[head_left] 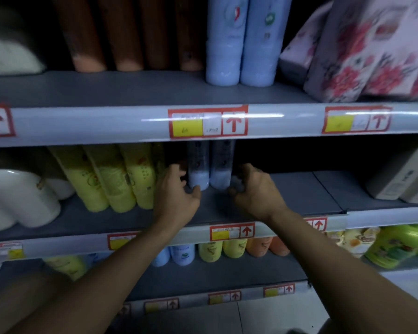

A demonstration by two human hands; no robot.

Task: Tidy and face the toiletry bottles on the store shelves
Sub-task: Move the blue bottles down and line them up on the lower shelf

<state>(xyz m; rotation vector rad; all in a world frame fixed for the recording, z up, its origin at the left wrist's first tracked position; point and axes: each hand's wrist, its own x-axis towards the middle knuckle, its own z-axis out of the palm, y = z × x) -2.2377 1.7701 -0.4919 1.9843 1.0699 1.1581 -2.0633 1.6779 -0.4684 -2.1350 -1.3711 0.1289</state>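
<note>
Pale blue bottles (210, 168), two upright side by side, sit mid-shelf (299, 191) beside yellow bottles (111, 179). Our left hand (176, 196) curls fingers round the left one's base; right hand (253, 191) grips the right one, fingers curled.

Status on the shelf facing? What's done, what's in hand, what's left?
Done, apparently: the yellow bottles on the middle shelf stand in a row near the front, though leaning.

In hand: left hand and right hand grip the two pale bottles, which stand far back.

Left: pull that pair forward; the shelf's right side is bare. On the top shelf, the floral packs lean.
</note>
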